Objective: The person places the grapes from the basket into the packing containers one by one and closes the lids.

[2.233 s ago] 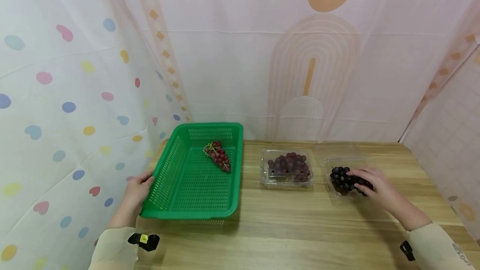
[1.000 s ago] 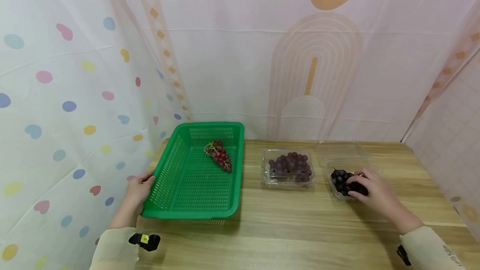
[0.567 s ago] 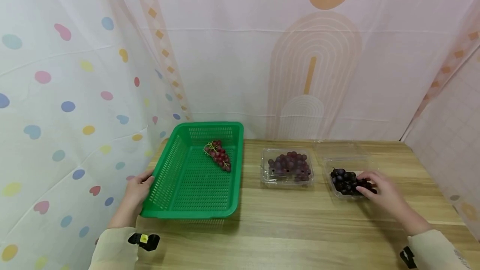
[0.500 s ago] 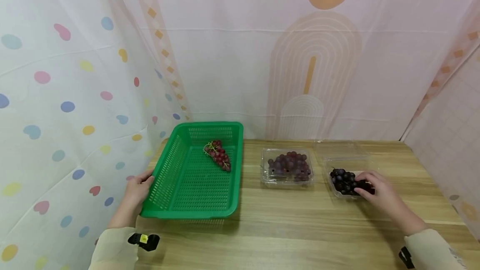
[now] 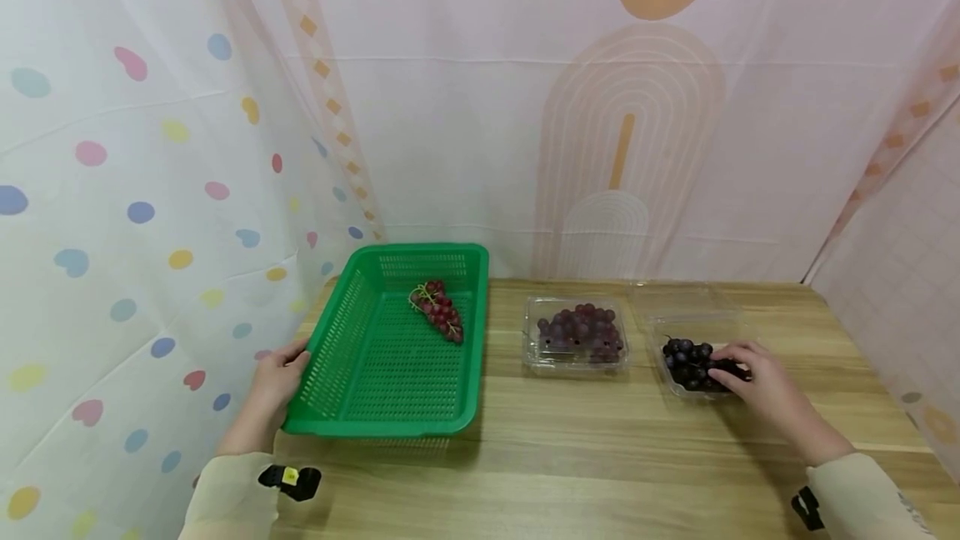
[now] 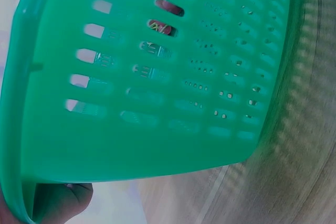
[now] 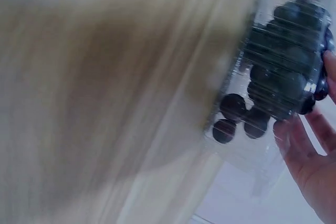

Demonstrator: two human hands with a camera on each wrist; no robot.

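At the left of the head view stands a green plastic basket (image 5: 386, 422) with slotted walls. My left hand (image 5: 276, 382) grips its left rim; in the left wrist view fingertips (image 6: 65, 200) show under the rim. Inside the basket lies a small bunch of red grapes (image 5: 437, 312). On the right, a bunch of black grapes (image 5: 686, 363) sits in a clear plastic clamshell (image 5: 675, 390) whose lid is folded back. My right hand (image 5: 761, 382) holds the right end of this bunch between thumb and fingers, as the right wrist view also shows through the clear wall.
Between basket and clamshell, a second clear plastic box (image 5: 576, 365) with its lid down holds purple-red grapes (image 5: 581, 325). Everything stands on a wood-grain table (image 5: 570, 465). Patterned curtains (image 5: 450, 123) hang close behind it and at both sides.
My right hand has shifted slightly left and right over the black grapes, its fingers changing their place on the bunch. The left hand, basket and closed box have stayed put.
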